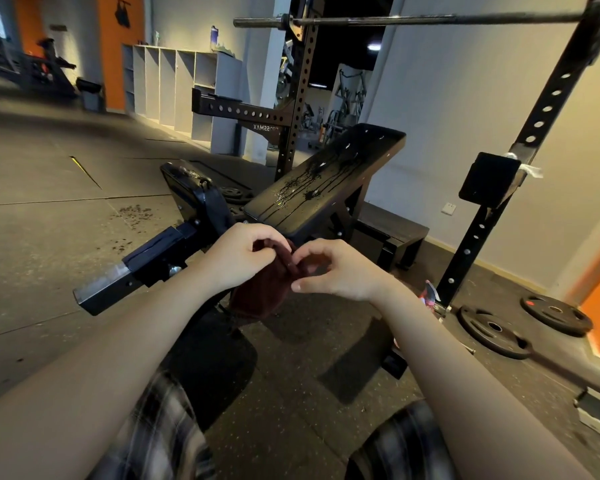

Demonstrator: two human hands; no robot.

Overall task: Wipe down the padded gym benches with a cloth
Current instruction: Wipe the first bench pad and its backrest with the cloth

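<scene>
A black padded incline bench (329, 174) stands ahead of me, its pad streaked with wet drips and droplets. A dark red cloth (262, 292) hangs bunched between my hands just below the bench's near end. My left hand (238, 254) grips the cloth's top edge with curled fingers. My right hand (333, 270) pinches the same cloth from the right side, thumb and fingers curled. Another dark pad (212, 355) lies lower, beneath the cloth, mostly in shadow.
The black rack upright (298, 98) and barbell (413, 19) stand behind the bench; a second upright (520, 161) rises at right. Weight plates (492, 329) lie on the floor at right. A black frame arm (136, 271) juts left. White cubbies (174, 84) line the far wall.
</scene>
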